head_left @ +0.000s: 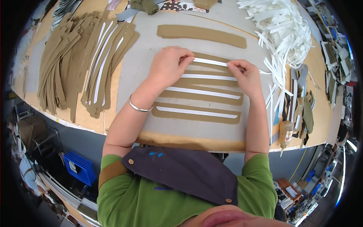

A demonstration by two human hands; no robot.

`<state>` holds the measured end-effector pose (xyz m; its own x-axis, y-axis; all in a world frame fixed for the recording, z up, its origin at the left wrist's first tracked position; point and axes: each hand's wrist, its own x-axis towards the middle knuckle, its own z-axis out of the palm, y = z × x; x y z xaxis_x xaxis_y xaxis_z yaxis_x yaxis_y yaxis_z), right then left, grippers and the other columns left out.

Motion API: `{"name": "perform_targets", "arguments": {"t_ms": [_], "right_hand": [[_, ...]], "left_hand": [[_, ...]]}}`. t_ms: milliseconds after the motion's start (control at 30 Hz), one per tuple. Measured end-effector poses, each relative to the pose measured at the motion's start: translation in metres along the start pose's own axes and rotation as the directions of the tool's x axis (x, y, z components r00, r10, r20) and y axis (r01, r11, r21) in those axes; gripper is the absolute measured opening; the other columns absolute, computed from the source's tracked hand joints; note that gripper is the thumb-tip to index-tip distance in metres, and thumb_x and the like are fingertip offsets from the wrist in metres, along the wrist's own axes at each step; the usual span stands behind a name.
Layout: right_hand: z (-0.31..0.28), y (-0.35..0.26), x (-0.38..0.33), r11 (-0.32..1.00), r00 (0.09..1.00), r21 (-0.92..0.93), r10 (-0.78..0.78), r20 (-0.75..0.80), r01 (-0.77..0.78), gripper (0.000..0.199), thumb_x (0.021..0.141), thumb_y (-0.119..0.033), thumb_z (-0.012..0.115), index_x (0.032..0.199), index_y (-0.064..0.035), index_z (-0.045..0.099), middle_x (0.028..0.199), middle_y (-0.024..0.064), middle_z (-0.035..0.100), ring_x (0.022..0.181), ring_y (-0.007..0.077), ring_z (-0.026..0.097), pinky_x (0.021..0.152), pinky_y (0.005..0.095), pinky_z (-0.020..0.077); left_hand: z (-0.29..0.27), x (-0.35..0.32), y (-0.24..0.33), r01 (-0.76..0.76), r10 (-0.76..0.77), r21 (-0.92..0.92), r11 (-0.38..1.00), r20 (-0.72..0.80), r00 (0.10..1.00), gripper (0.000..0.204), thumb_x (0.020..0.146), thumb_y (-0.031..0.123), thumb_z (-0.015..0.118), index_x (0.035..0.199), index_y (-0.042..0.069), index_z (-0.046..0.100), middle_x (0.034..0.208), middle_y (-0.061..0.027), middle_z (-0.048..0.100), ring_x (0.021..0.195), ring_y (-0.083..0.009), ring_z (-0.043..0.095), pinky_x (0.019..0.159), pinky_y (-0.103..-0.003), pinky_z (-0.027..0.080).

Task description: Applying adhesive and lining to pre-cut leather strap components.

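Between my two hands a narrow white strip is stretched along a brown fabric band. My left hand pinches the strip's left end between thumb and fingers. At its other end my right hand grips it the same way, with the fingers partly curled out of sight. Closer to me lie more brown bands, each carrying a white strip lengthwise. Beyond my hands is another brown band, on which no white strip shows.
Long brown bands are heaped at the left, beside several with white strips. A tangled pile of loose white strips fills the far right. A nozzled bottle lies at the front right edge, near fabric scraps.
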<state>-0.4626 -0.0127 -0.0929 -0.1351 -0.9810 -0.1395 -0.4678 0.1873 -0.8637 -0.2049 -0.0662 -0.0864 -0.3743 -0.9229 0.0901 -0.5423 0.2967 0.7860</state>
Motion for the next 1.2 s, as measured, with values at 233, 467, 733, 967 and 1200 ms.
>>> {"name": "perform_targets", "arguments": {"t_ms": [233, 467, 733, 967, 1200], "right_hand": [[0.001, 0.012, 0.008, 0.98, 0.983, -0.197, -0.071, -0.167, 0.038, 0.016, 0.085, -0.017, 0.072, 0.096, -0.0065, 0.074, 0.09, 0.0063, 0.073, 0.083, 0.0164, 0.068, 0.071, 0.0286, 0.0516], [0.001, 0.013, 0.004, 0.969, 0.968, -0.248, -0.081, -0.236, 0.021, 0.014, 0.081, -0.018, 0.074, 0.091, -0.0083, 0.075, 0.085, 0.005, 0.073, 0.07, 0.0143, 0.065, 0.067, 0.0275, 0.0509], [-0.002, 0.001, 0.001, 0.953, 0.97, -0.292, 0.01, -0.243, -0.083, 0.014, 0.079, -0.017, 0.074, 0.09, -0.0087, 0.076, 0.083, 0.0034, 0.072, 0.061, 0.0133, 0.06, 0.062, 0.0283, 0.0488], [-0.001, 0.002, 0.001, 0.942, 0.97, -0.315, 0.035, -0.241, -0.112, 0.014, 0.079, -0.019, 0.075, 0.089, -0.0094, 0.076, 0.082, 0.0042, 0.072, 0.062, 0.0144, 0.061, 0.063, 0.0291, 0.0495], [-0.003, 0.001, 0.001, 0.933, 0.968, -0.333, 0.055, -0.245, -0.137, 0.015, 0.078, -0.02, 0.075, 0.089, -0.0099, 0.077, 0.08, 0.0047, 0.072, 0.063, 0.0153, 0.062, 0.064, 0.0296, 0.05]], "left_hand": [[-0.001, 0.006, -0.018, 0.051, -0.032, 0.138, 0.989, -0.139, 0.99, 0.011, 0.085, 0.017, 0.071, 0.09, 0.008, 0.075, 0.078, -0.0078, 0.066, 0.069, -0.0211, 0.06, 0.064, -0.034, 0.049], [-0.002, 0.005, -0.019, -0.02, 0.073, 0.293, 0.956, -0.172, 0.982, 0.009, 0.082, 0.017, 0.074, 0.084, 0.008, 0.074, 0.076, -0.0068, 0.065, 0.071, -0.0235, 0.059, 0.063, -0.035, 0.049], [0.002, 0.004, -0.021, -0.059, 0.13, 0.328, 0.943, -0.198, 0.972, 0.009, 0.08, 0.017, 0.075, 0.081, 0.008, 0.074, 0.072, -0.0051, 0.062, 0.07, -0.023, 0.057, 0.062, -0.036, 0.047], [0.003, 0.004, -0.022, -0.066, 0.146, 0.356, 0.932, -0.203, 0.968, 0.01, 0.08, 0.018, 0.076, 0.081, 0.008, 0.074, 0.071, -0.0047, 0.061, 0.071, -0.0237, 0.057, 0.064, -0.036, 0.047], [0.004, 0.004, -0.022, -0.048, 0.127, 0.364, 0.93, -0.194, 0.973, 0.01, 0.079, 0.019, 0.076, 0.081, 0.009, 0.074, 0.071, -0.0043, 0.061, 0.072, -0.0236, 0.057, 0.065, -0.036, 0.048]]}}
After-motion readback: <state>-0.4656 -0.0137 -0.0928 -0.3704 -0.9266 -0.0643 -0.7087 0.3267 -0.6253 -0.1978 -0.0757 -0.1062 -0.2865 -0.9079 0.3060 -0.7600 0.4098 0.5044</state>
